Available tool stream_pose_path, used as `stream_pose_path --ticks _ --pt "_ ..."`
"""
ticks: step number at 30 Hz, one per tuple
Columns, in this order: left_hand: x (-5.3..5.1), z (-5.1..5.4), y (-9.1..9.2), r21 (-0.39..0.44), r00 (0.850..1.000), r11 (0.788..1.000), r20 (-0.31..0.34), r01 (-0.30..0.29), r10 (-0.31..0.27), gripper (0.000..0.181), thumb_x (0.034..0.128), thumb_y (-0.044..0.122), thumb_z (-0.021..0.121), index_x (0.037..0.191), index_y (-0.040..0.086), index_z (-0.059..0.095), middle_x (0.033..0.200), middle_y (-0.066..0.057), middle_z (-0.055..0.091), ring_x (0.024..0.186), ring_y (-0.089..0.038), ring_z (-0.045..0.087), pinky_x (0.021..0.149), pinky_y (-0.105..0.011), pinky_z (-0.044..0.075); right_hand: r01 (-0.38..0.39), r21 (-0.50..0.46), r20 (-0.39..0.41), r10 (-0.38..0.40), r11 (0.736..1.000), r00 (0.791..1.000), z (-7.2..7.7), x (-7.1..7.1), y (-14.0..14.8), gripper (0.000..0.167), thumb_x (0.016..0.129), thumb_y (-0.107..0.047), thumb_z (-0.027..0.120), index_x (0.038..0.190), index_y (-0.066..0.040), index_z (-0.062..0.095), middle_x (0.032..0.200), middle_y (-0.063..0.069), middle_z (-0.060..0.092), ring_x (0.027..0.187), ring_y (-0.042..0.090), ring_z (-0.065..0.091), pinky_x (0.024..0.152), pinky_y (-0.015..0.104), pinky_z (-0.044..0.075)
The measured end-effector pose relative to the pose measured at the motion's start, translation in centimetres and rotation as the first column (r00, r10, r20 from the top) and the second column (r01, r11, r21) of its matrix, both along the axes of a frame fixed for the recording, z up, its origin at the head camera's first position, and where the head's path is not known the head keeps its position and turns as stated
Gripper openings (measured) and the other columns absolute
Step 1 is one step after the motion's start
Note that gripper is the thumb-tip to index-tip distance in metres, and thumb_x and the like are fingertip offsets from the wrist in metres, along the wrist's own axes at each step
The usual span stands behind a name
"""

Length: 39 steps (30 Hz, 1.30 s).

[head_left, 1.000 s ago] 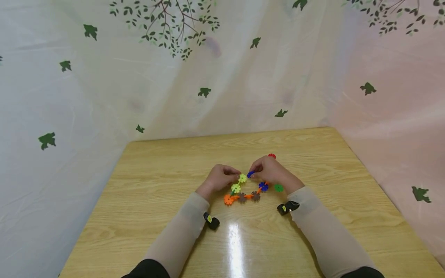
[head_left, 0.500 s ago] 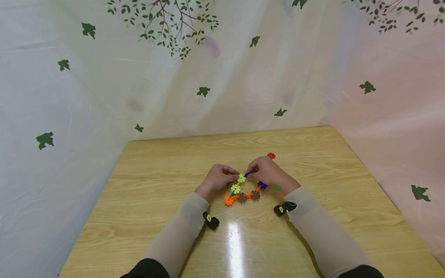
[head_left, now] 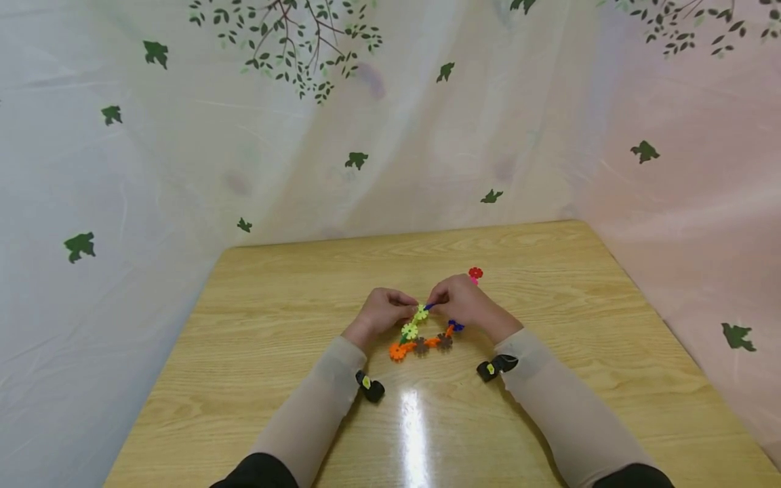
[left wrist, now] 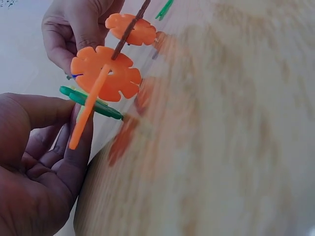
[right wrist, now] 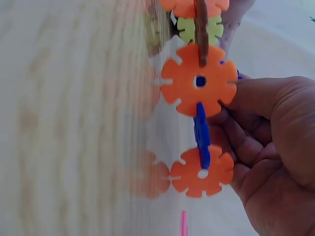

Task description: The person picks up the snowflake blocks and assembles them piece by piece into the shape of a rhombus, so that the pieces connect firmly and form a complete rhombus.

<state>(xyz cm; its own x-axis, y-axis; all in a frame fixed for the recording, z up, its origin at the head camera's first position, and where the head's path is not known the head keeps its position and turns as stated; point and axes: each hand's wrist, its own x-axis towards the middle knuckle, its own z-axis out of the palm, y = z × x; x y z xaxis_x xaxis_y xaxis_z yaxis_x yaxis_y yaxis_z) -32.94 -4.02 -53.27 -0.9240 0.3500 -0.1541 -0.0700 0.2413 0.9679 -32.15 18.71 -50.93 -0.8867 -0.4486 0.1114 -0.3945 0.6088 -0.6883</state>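
My left hand [head_left: 383,313] pinches the far yellow-green snowflake disc [head_left: 421,312] of a chain of interlocking plastic discs. From the right, my right hand [head_left: 464,303] pinches a blue snowflake disc [head_left: 429,307], mostly covered by fingers, against that yellow-green disc; whether their slots are joined I cannot tell. The chain bends round in a U through another yellow-green disc [head_left: 409,331], a green disc [left wrist: 101,107], an orange disc [head_left: 398,352], brown discs [head_left: 421,346] and more orange ones. Under the right hand lies a second blue disc [right wrist: 202,137], slotted between orange discs [right wrist: 199,81].
Beyond the right hand are a red disc [head_left: 476,272] and a pink disc [head_left: 474,280], partly hidden. A wooden table [head_left: 293,291] bears everything. Printed cloth [head_left: 415,135] hangs behind and at both sides. Black straps with small cameras [head_left: 371,388] sit on both wrists.
My right hand has moved left, bringing the blue disc from a small gap up to the yellow-green disc. The chain has shifted slightly left, and a pink disc shows behind the right hand.
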Motion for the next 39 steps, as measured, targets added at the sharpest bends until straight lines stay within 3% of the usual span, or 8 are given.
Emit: stream_pose_path --ticks 10,15,21,25,29,31,33,39 --pt "0.0 0.3 -0.2 -0.036 0.999 0.998 0.008 0.042 -0.042 0.015 0.0956 0.012 0.079 0.106 0.001 0.080 0.094 -0.009 0.078 0.078 -0.016 0.073 0.073 -0.030 0.063 -0.014 0.072 0.165 0.002 0.997 0.986 1.9 0.1 2.3 0.012 0.095 -0.007 0.078 0.105 -0.012 0.080 0.100 -0.003 0.074 0.089 0.017 0.070 0.078 0.037 0.061" --pt "0.1 0.3 -0.2 -0.028 0.999 0.998 0.026 0.049 -0.048 0.014 0.0965 0.009 0.077 0.107 0.000 0.079 0.095 -0.009 0.077 0.079 -0.016 0.073 0.073 -0.031 0.063 -0.016 0.140 0.155 -0.006 0.990 0.988 2.8 0.0 4.8 0.005 0.092 -0.009 0.081 0.095 -0.012 0.078 0.091 -0.002 0.071 0.082 0.019 0.065 0.074 0.037 0.057" --pt "0.1 0.1 -0.1 -0.014 0.998 0.998 0.026 0.060 -0.060 0.013 0.0969 0.007 0.076 0.107 -0.002 0.078 0.093 -0.009 0.077 0.077 -0.015 0.073 0.072 -0.030 0.063 0.001 0.188 0.212 -0.042 0.982 0.976 3.5 0.3 7.6 0.010 0.090 -0.011 0.084 0.088 -0.013 0.074 0.087 0.001 0.068 0.078 0.020 0.060 0.069 0.035 0.053" --pt "0.1 0.0 -0.1 -0.021 0.998 0.998 0.015 0.063 -0.063 0.013 0.0973 0.007 0.076 0.107 -0.001 0.078 0.093 -0.009 0.077 0.077 -0.015 0.073 0.072 -0.030 0.063 -0.031 0.240 0.296 -0.043 0.970 0.954 4.1 0.7 8.6 0.013 0.086 -0.008 0.087 0.088 -0.010 0.074 0.086 0.003 0.067 0.078 0.021 0.058 0.069 0.034 0.052" --pt "0.2 0.0 -0.2 -0.020 0.998 0.998 -0.003 0.066 -0.066 0.013 0.0979 0.008 0.075 0.107 0.000 0.079 0.093 -0.008 0.077 0.078 -0.015 0.073 0.073 -0.030 0.063 -0.096 0.296 0.423 -0.041 0.950 0.905 4.3 1.1 8.9 0.026 0.077 -0.005 0.092 0.092 -0.006 0.070 0.085 0.003 0.062 0.077 0.019 0.054 0.069 0.032 0.048" --pt "0.2 0.0 -0.2 -0.019 0.998 0.998 -0.013 0.068 -0.068 0.013 0.0979 0.009 0.076 0.107 0.001 0.079 0.094 -0.008 0.078 0.079 -0.016 0.073 0.073 -0.031 0.063 -0.111 0.305 0.449 -0.040 0.946 0.893 4.1 1.2 8.8 0.030 0.075 -0.002 0.093 0.091 -0.005 0.068 0.082 0.002 0.060 0.074 0.018 0.052 0.066 0.031 0.046" --pt "0.2 0.1 -0.3 -0.023 0.997 0.997 -0.022 0.072 -0.072 0.012 0.0978 0.009 0.076 0.107 0.002 0.080 0.093 -0.008 0.078 0.079 -0.016 0.073 0.074 -0.032 0.063 -0.117 0.310 0.439 -0.033 0.943 0.898 3.8 1.1 8.8 0.030 0.075 -0.001 0.093 0.090 -0.004 0.067 0.080 0.002 0.059 0.072 0.017 0.051 0.065 0.030 0.045" --pt "0.3 0.1 -0.3 -0.030 0.996 0.996 -0.031 0.084 -0.085 0.012 0.0981 0.011 0.076 0.107 0.003 0.080 0.095 -0.009 0.078 0.081 -0.018 0.073 0.074 -0.033 0.063 -0.034 0.335 0.272 -0.062 0.942 0.960 3.2 0.6 8.9 0.019 0.083 -0.002 0.088 0.090 -0.008 0.071 0.082 0.002 0.062 0.076 0.020 0.055 0.071 0.035 0.050"
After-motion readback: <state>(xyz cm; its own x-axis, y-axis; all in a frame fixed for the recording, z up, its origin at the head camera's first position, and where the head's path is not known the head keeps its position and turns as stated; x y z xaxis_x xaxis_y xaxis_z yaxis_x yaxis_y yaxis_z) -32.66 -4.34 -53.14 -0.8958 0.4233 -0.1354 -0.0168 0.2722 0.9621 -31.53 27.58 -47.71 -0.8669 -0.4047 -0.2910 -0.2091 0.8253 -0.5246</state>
